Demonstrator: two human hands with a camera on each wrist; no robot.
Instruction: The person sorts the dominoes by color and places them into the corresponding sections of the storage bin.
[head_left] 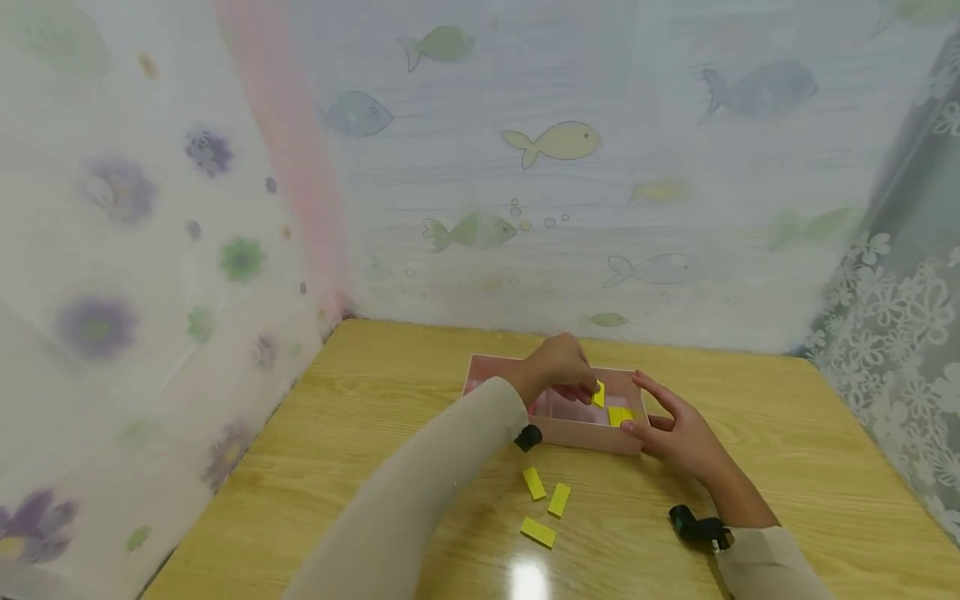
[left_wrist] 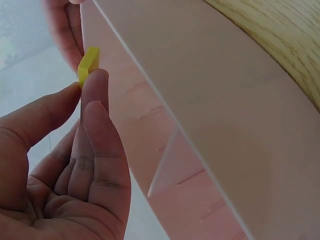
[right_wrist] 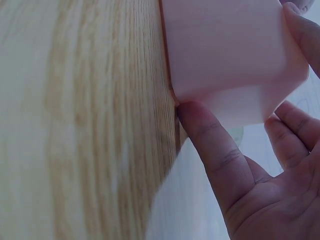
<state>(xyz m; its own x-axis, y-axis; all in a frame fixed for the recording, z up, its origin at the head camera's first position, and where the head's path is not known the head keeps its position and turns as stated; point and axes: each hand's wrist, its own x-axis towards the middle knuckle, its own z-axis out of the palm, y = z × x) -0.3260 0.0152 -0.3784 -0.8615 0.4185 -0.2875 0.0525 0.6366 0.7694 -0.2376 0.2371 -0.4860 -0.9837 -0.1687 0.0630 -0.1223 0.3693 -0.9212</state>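
My left hand [head_left: 561,371] reaches over a pink box [head_left: 588,436] and pinches a small yellow rectangular block [left_wrist: 89,64] between thumb and fingertips. In the left wrist view the block stands on edge beside the box's inner wall. My right hand [head_left: 684,435] grips the right end of the box, thumb and fingers spread around its corners. Inside the box, near that right end, lie yellow blocks [head_left: 619,416]. Three more lie loose on the table in front: one upper left [head_left: 533,483], another block [head_left: 558,500] beside it, and a third block [head_left: 537,532] nearest me.
The box has a thin divider [left_wrist: 175,165] inside. It stands on a wooden table [head_left: 375,392] close to a fish-patterned curtain [head_left: 465,283] at the back. A flowered curtain [head_left: 165,275] borders the left side. Dark camera mounts [head_left: 697,529] sit on the wrists.
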